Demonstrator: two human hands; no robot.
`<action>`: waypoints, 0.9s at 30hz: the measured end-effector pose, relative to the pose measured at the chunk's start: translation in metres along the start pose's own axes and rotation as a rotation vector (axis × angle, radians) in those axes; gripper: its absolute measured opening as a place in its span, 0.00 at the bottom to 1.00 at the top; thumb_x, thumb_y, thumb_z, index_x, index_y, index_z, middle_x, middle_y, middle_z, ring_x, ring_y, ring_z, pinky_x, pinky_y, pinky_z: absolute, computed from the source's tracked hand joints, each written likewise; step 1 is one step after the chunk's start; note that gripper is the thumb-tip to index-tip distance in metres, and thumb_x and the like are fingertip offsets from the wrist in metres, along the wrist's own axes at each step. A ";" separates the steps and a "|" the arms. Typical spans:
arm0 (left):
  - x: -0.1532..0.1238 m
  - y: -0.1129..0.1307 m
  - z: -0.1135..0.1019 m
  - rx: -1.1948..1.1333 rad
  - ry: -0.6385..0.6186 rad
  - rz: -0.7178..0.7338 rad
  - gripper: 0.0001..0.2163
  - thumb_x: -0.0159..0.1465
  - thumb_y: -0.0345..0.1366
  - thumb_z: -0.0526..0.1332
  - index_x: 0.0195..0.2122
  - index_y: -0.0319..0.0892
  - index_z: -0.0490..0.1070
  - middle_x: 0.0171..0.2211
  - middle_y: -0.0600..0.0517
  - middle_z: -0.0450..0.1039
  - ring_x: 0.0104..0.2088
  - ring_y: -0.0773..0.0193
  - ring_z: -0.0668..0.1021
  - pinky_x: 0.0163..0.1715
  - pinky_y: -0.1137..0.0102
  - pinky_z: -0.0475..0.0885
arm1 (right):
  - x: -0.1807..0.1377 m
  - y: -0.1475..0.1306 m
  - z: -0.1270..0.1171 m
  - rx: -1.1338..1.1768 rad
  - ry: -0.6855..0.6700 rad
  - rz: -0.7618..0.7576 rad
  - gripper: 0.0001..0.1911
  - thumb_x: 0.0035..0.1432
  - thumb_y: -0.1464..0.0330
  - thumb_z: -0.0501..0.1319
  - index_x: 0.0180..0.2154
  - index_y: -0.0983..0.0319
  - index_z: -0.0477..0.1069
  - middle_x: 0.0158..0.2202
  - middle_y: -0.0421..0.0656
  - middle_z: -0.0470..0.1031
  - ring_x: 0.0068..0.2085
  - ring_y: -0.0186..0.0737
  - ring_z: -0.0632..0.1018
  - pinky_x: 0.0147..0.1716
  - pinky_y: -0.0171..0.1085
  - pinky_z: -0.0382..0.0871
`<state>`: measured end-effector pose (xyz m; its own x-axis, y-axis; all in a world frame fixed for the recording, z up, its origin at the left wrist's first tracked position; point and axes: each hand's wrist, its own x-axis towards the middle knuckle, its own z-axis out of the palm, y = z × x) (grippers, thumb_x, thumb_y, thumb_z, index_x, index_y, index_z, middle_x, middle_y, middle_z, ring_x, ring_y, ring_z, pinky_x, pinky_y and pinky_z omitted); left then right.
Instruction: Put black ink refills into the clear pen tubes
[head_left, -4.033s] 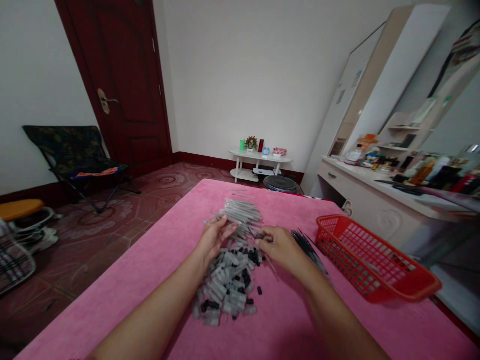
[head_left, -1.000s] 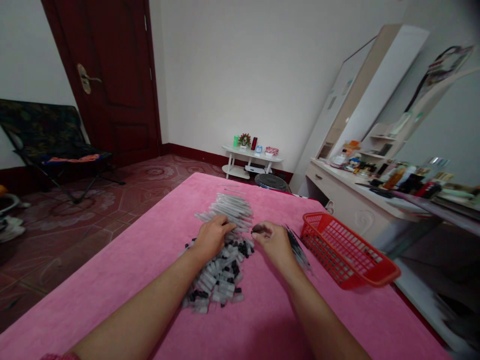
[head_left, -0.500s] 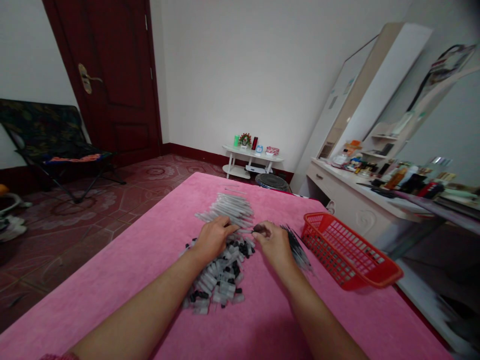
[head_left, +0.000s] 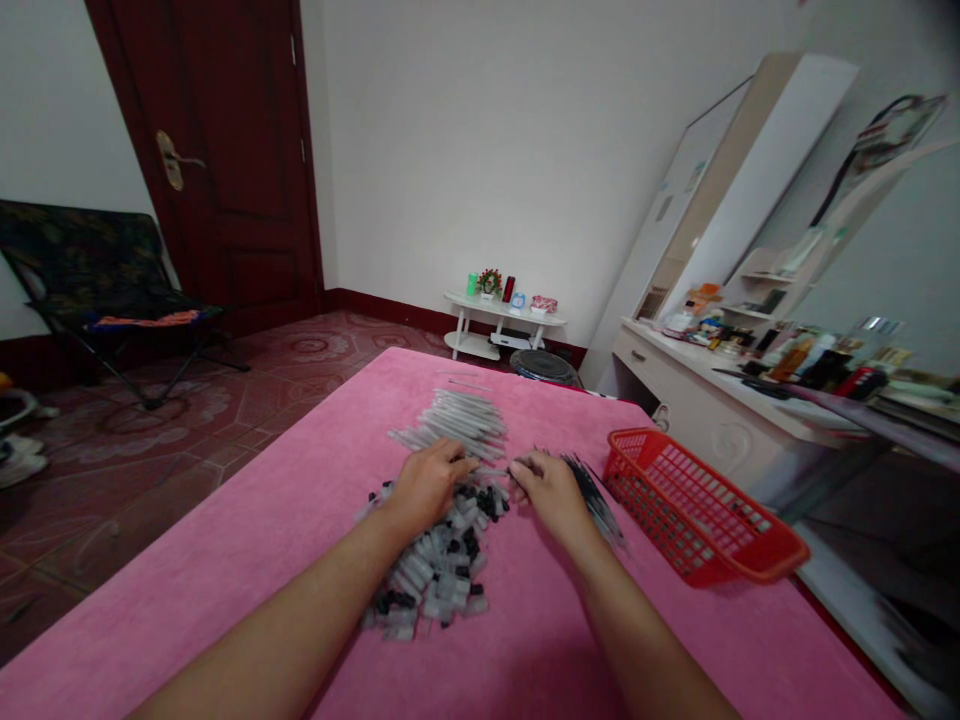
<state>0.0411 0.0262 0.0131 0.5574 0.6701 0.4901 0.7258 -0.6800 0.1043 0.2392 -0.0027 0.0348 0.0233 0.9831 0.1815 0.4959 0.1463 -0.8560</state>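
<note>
My left hand [head_left: 429, 487] is closed in a pinch on a thin, clear pen barrel [head_left: 491, 470] that points toward my right hand. My right hand [head_left: 553, 492] also has its fingertips pinched together, at the barrel's right end; whatever small part they grip is too blurred to name. Beyond both hands lies a stack of clear pen barrels [head_left: 457, 415]. Below my left hand spreads a heap of small clear and black caps [head_left: 431, 580], partly covered by the hand. Thin dark pen refills [head_left: 596, 500] lie in a bundle beside my right hand.
A pink cloth [head_left: 285, 530] covers the table. The red plastic basket [head_left: 697, 520] stands at its right edge. Past that is a white dresser [head_left: 675, 385] crowded with bottles. A low white stand [head_left: 502, 318], a folding chair [head_left: 112, 270] and a door [head_left: 225, 160] are farther off.
My right hand has shifted very slightly to the right and its fingers look more tightly curled. My left hand stays nearly in place with the barrel.
</note>
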 end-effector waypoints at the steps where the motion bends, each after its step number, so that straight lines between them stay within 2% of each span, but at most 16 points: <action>1: 0.000 0.000 0.000 0.006 -0.001 -0.003 0.14 0.60 0.27 0.54 0.43 0.48 0.73 0.34 0.51 0.68 0.36 0.61 0.69 0.33 0.70 0.62 | 0.000 0.000 -0.001 0.080 -0.015 0.025 0.10 0.51 0.63 0.56 0.25 0.63 0.68 0.20 0.40 0.71 0.20 0.35 0.72 0.20 0.32 0.62; 4: 0.000 -0.002 0.002 0.026 0.004 -0.014 0.14 0.60 0.28 0.53 0.42 0.48 0.73 0.33 0.51 0.68 0.35 0.61 0.69 0.32 0.70 0.62 | 0.001 -0.002 -0.006 0.156 -0.008 -0.004 0.08 0.44 0.67 0.59 0.28 0.64 0.71 0.23 0.41 0.73 0.24 0.36 0.73 0.24 0.33 0.66; 8: 0.000 -0.003 0.003 0.024 0.014 -0.029 0.14 0.60 0.28 0.53 0.42 0.48 0.74 0.33 0.51 0.69 0.35 0.62 0.69 0.32 0.70 0.62 | 0.003 -0.003 -0.011 0.076 0.041 -0.066 0.07 0.41 0.69 0.61 0.27 0.65 0.73 0.26 0.43 0.75 0.28 0.37 0.74 0.30 0.35 0.67; 27: -0.001 -0.001 0.002 0.019 0.005 -0.006 0.15 0.59 0.27 0.54 0.44 0.48 0.73 0.35 0.51 0.69 0.37 0.61 0.70 0.33 0.70 0.62 | 0.003 0.002 -0.003 -0.051 0.064 -0.103 0.05 0.43 0.70 0.59 0.26 0.63 0.72 0.25 0.42 0.75 0.28 0.38 0.75 0.29 0.33 0.68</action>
<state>0.0407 0.0273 0.0109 0.5508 0.6727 0.4942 0.7368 -0.6700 0.0908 0.2429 0.0001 0.0354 0.0246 0.9539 0.2992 0.5422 0.2387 -0.8056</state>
